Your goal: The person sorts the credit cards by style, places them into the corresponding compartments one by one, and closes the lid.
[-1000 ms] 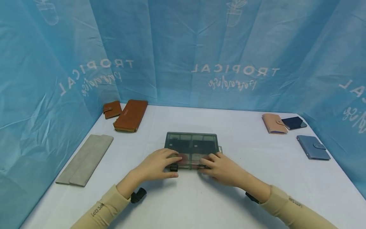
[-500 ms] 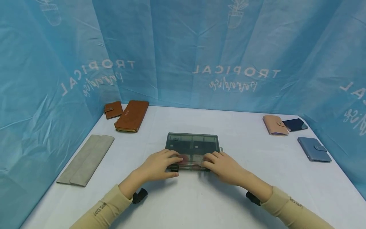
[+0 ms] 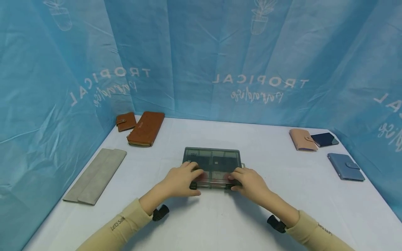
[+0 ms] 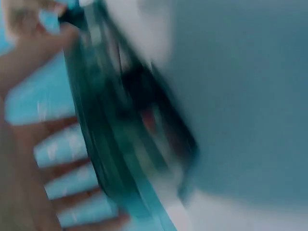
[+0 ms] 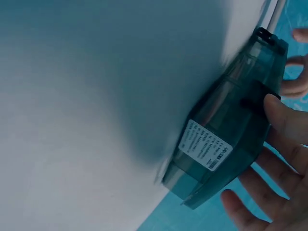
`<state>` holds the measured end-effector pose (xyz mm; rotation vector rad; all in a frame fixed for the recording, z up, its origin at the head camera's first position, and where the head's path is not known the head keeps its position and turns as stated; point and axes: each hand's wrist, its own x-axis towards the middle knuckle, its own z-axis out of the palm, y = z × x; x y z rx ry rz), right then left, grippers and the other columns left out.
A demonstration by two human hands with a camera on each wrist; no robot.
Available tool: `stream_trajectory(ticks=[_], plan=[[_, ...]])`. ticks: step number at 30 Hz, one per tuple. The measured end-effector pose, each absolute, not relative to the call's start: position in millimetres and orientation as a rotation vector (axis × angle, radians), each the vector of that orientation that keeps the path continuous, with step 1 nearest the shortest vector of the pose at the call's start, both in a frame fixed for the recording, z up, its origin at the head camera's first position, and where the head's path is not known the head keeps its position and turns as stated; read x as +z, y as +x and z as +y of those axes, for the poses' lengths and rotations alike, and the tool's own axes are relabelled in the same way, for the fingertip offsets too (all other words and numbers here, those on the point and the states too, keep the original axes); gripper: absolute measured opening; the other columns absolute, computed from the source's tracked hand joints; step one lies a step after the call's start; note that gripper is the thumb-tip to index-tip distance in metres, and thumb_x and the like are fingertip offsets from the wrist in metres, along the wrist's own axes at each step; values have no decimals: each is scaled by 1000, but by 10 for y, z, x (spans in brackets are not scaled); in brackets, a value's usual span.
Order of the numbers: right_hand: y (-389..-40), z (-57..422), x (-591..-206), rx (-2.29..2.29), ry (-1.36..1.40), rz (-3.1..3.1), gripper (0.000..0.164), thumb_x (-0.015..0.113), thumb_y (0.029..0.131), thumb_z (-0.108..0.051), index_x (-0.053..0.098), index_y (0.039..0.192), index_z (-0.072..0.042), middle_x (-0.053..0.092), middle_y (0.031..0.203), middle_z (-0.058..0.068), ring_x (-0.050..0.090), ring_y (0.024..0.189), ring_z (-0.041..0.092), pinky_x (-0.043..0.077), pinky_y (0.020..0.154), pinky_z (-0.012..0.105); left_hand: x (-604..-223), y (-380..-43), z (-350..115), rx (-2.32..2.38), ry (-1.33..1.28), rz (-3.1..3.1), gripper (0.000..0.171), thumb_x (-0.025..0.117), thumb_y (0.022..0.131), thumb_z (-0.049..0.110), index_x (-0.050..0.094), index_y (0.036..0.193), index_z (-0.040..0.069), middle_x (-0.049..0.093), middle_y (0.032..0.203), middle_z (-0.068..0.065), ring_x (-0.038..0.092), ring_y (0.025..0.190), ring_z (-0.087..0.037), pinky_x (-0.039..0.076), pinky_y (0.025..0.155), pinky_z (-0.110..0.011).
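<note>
A translucent dark green plastic compartment case (image 3: 211, 155) lies closed on the white table, dark and reddish contents showing through its lid. My left hand (image 3: 178, 181) is at its front left corner, fingers spread over the lid and thumb low by a black latch (image 3: 193, 185). The left wrist view is blurred. My right hand (image 3: 252, 183) holds the front right corner, fingers over the lid. In the right wrist view, its thumb touches another black latch (image 5: 257, 98). A white printed label (image 5: 205, 144) is on the case's front.
Back left are a small brown wallet (image 3: 126, 121) and a long brown zip wallet (image 3: 146, 128); a grey folded pouch (image 3: 95, 176) lies nearer. At right are a tan card holder (image 3: 302, 139), a dark glossy card-like thing (image 3: 325, 139) and a blue wallet (image 3: 345, 167). Blue curtains (image 3: 201, 59) enclose the table.
My left hand has shifted slightly right, its thumb now lower by the latch. My right hand's thumb has come into view at the case's front edge. The case stays closed.
</note>
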<state>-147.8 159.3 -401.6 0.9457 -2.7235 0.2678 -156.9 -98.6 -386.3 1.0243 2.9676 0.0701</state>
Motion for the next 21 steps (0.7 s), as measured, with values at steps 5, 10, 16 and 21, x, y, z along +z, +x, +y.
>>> stream_trajectory(ticks=[5,10,16,21], plan=[[-1425,1575,-3976,240,921,-2739,25,82,66,-20,68,85,-13,59,82,-2,58,72,14,50,67,31,-3894,-1549,-721,-194,890,3047,75,70,71,58,48,129,16,45,123,-15,47,108,-33,53,70,-43],[-1407,1557,-3974,235,892,-2764,25,82,66,-20,67,84,-13,57,80,-3,56,71,13,49,65,30,-3990,-1555,-554,-524,782,3089,72,67,72,61,42,126,20,44,122,-12,48,108,-32,53,73,-48],[-1431,1528,-3987,240,850,-2810,23,82,67,-19,66,82,-16,55,80,-5,56,72,14,51,65,31,-4009,-1545,-485,-715,737,3114,58,61,79,50,40,123,19,44,118,-12,48,102,-33,54,70,-48],[-1448,1508,-3970,218,839,-2818,23,82,66,-20,65,80,-16,54,79,-6,56,72,14,51,64,31,-3986,-1535,-479,-699,693,3088,68,66,73,53,39,125,18,42,121,-12,46,107,-34,53,75,-49]])
